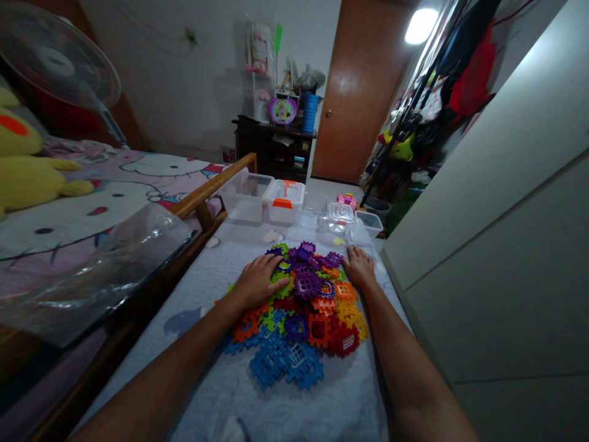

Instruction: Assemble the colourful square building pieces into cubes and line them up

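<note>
left hand (pixel 258 279) spread on colourful toothed plastic pieces (pixel 307 283), right hand (pixel 361 268) spread beside them, sheet (pixel 350 396) beneath

I see 1 camera, worn up on the person's head, facing forward and down. It peers along 2 nearby forearms (pixel 184 359) to the left hand (pixel 262 281) and right hand (pixel 361 267) mid-view, taking in the fan (pixel 57 61) at left, the pale cabinet (pixel 501 221) close at right, the brown door (pixel 354 92) well beyond.
</note>
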`<state>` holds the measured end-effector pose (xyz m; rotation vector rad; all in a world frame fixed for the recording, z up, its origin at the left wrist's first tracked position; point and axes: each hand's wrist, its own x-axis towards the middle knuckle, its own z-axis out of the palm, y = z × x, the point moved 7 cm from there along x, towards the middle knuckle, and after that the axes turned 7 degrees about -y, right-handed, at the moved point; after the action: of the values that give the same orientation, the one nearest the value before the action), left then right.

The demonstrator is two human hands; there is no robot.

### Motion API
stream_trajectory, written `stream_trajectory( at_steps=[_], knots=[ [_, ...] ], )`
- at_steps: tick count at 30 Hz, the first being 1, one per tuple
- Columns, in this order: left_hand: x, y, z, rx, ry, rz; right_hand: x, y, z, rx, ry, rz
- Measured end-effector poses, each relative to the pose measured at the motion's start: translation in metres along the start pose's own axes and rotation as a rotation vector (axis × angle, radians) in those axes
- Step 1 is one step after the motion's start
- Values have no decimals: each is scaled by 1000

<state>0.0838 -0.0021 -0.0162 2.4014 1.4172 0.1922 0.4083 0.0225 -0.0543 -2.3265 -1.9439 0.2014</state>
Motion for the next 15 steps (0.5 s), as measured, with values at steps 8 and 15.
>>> stream_trajectory(
  at_steps=[8,15],
  knots=[
    [9,2,1,23,14,-16,15,3,0,10,-7,-9],
    [7,5,-3,-5,-1,6,10,3,-17,265,64,-37]
  ],
)
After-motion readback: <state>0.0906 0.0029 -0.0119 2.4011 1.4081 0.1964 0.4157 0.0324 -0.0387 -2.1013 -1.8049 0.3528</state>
